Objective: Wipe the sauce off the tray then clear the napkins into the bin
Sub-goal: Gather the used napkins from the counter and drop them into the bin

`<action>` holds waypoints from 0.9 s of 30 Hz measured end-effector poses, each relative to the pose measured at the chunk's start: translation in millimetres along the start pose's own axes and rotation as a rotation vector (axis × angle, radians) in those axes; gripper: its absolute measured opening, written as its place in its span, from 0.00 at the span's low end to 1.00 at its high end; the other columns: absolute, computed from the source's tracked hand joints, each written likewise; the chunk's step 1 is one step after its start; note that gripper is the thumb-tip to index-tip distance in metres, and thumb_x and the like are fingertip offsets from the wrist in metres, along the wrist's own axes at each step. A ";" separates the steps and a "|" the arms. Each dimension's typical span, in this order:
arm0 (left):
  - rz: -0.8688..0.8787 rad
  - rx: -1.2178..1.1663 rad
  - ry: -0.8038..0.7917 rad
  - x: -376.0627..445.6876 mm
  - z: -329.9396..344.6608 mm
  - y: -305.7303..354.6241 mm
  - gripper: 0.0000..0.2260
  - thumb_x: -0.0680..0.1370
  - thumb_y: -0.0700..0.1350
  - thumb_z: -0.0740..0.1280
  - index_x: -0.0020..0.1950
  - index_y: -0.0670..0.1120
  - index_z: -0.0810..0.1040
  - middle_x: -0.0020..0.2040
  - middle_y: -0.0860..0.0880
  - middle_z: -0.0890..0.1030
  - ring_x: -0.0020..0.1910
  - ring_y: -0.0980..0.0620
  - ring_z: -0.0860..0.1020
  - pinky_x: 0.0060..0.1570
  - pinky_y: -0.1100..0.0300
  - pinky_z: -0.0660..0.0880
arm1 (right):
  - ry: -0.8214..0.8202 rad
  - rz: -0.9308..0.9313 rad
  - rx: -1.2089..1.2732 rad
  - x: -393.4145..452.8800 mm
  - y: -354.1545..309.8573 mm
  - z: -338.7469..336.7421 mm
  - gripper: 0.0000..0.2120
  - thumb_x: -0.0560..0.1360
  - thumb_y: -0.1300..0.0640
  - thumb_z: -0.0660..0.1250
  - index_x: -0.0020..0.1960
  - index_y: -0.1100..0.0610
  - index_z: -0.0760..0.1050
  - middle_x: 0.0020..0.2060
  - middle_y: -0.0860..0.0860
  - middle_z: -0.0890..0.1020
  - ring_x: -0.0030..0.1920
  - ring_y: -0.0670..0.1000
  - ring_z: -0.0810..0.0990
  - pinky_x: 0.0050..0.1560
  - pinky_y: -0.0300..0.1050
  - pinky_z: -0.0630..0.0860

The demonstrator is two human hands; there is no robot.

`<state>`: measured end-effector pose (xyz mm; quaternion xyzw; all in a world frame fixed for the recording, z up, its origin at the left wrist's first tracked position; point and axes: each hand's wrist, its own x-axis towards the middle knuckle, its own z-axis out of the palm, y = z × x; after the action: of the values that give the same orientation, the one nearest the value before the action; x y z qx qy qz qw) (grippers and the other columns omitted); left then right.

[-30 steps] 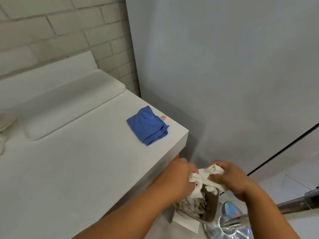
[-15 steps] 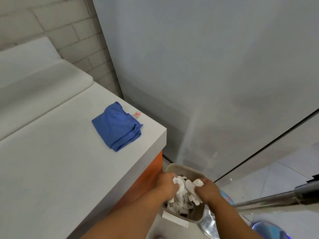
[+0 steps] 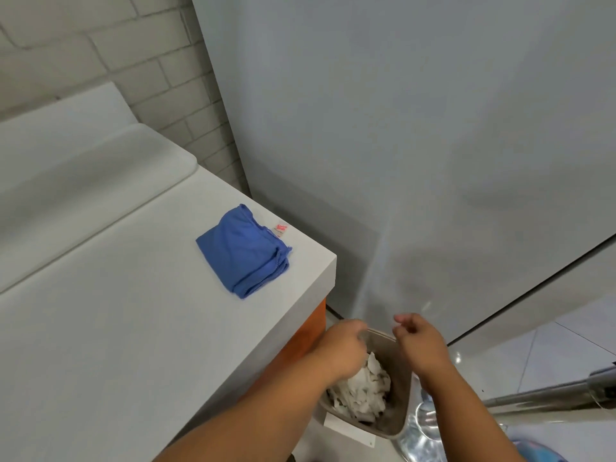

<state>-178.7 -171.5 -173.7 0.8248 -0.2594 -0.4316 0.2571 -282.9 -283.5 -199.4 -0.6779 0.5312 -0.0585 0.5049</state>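
Napkins (image 3: 363, 391) lie crumpled inside the bin (image 3: 398, 425) on the floor beside the desk (image 3: 133, 328). Your left hand (image 3: 340, 348) and right hand (image 3: 418, 341) hover above it, each grip loosely curled, holding nothing. Clearing looks done; next, withdraw.

Crumpled paper napkins (image 3: 365, 390) fill a smooth plastic bin (image 3: 398, 420); blue cloth (image 3: 243, 251) looks matt.

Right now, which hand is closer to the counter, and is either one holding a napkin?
The left hand, beside the counter edge above the bin. The right hand is nearer the wall. Neither holds anything; the napkins lie in the bin.
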 end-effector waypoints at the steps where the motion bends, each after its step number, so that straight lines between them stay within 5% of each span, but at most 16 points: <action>1: 0.060 0.005 0.025 -8.9 -6.8 7.8 0.18 0.81 0.42 0.56 0.70 0.52 0.70 0.69 0.49 0.71 0.60 0.47 0.76 0.56 0.57 0.75 | 0.029 -0.043 0.021 -5.0 -12.6 -4.3 0.06 0.76 0.57 0.64 0.52 0.51 0.78 0.45 0.51 0.83 0.47 0.54 0.81 0.56 0.55 0.78; 5: 0.267 0.042 0.167 -46.6 -36.3 31.4 0.17 0.81 0.46 0.56 0.70 0.52 0.70 0.69 0.51 0.71 0.64 0.52 0.72 0.64 0.61 0.68 | 0.042 -0.231 0.023 -35.1 -66.5 -13.9 0.05 0.76 0.56 0.65 0.43 0.48 0.75 0.38 0.50 0.82 0.42 0.54 0.82 0.49 0.57 0.79; 9: 0.408 -0.090 0.346 -92.8 -66.0 39.7 0.13 0.80 0.46 0.61 0.64 0.51 0.75 0.53 0.54 0.78 0.48 0.60 0.77 0.48 0.70 0.72 | 0.008 -0.416 0.010 -77.0 -110.9 -13.1 0.05 0.76 0.57 0.65 0.43 0.49 0.75 0.36 0.51 0.80 0.38 0.57 0.80 0.43 0.54 0.77; 13: 0.457 -0.140 0.558 -140.5 -105.3 19.6 0.11 0.79 0.45 0.62 0.60 0.54 0.77 0.51 0.56 0.79 0.46 0.59 0.78 0.47 0.67 0.76 | -0.056 -0.575 -0.004 -117.0 -143.1 5.2 0.06 0.77 0.59 0.66 0.42 0.51 0.75 0.32 0.55 0.78 0.34 0.56 0.78 0.35 0.42 0.73; 15: 0.423 -0.138 0.661 -160.0 -127.9 -4.0 0.10 0.80 0.45 0.62 0.59 0.54 0.77 0.52 0.58 0.79 0.48 0.60 0.78 0.50 0.68 0.76 | -0.105 -0.638 -0.022 -133.3 -155.7 24.2 0.07 0.77 0.60 0.66 0.42 0.50 0.75 0.32 0.58 0.78 0.30 0.53 0.76 0.31 0.36 0.70; 20: 0.254 -0.153 0.904 -210.9 -177.5 -86.9 0.10 0.80 0.44 0.61 0.55 0.56 0.78 0.50 0.60 0.78 0.47 0.60 0.76 0.49 0.71 0.73 | -0.309 -0.738 -0.131 -169.3 -181.3 89.6 0.11 0.79 0.58 0.62 0.44 0.42 0.74 0.36 0.49 0.81 0.36 0.52 0.80 0.41 0.47 0.78; 24: 0.119 -0.109 1.040 -255.4 -206.1 -156.5 0.10 0.79 0.43 0.61 0.55 0.56 0.77 0.48 0.59 0.76 0.44 0.60 0.74 0.43 0.75 0.69 | -0.512 -0.867 -0.291 -206.6 -203.5 152.6 0.10 0.79 0.57 0.62 0.51 0.42 0.74 0.40 0.46 0.80 0.38 0.47 0.79 0.39 0.34 0.76; 27: 0.015 -0.050 1.122 -289.4 -222.1 -203.2 0.10 0.78 0.43 0.62 0.57 0.55 0.77 0.51 0.60 0.74 0.50 0.59 0.74 0.48 0.70 0.69 | -0.647 -0.933 -0.391 -237.1 -216.8 201.5 0.10 0.79 0.54 0.61 0.57 0.42 0.74 0.46 0.42 0.79 0.42 0.43 0.79 0.45 0.31 0.74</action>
<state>-91.6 210.0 -27.9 0.9199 -0.0785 0.0689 0.3780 -117.2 10.6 -26.5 -0.9032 -0.0023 0.0341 0.4278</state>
